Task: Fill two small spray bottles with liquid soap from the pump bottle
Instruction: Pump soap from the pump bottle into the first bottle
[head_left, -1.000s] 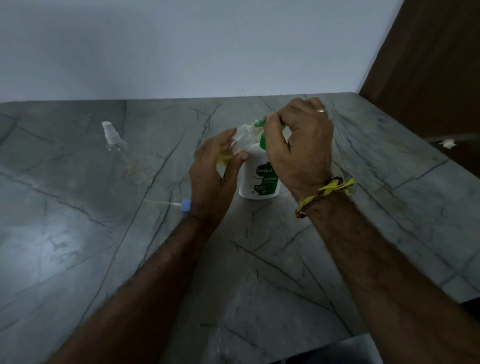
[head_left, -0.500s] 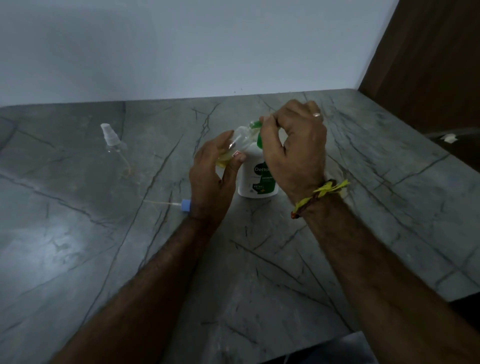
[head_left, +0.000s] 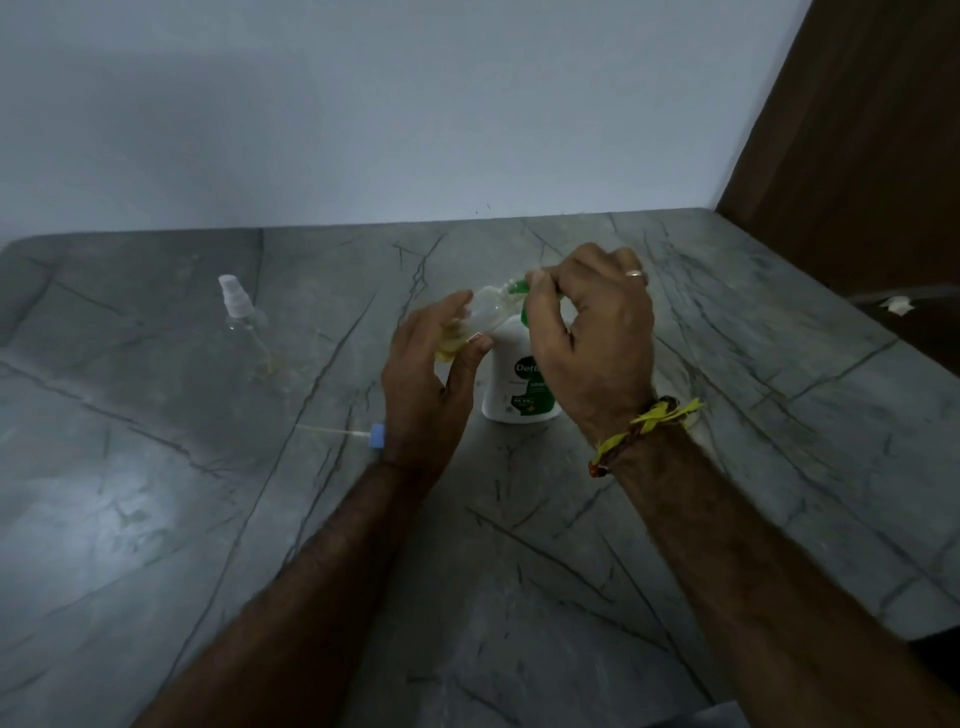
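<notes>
Left hand (head_left: 421, 384) gripped tilted spray bottle (head_left: 478, 322) at the pump bottle (head_left: 519, 384) nozzle; right hand (head_left: 592, 338) curled on pump head. Second spray bottle (head_left: 240, 306) stood far left on desk (head_left: 519, 597).

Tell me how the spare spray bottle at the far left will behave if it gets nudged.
The spray bottle looks clear, with little or nothing visible inside, so it is probably light and would slide or topple easily. It stands upright, narrow with a tall white cap, so likely top-heavy. If tipped, its round body may roll across the smooth table.
</notes>
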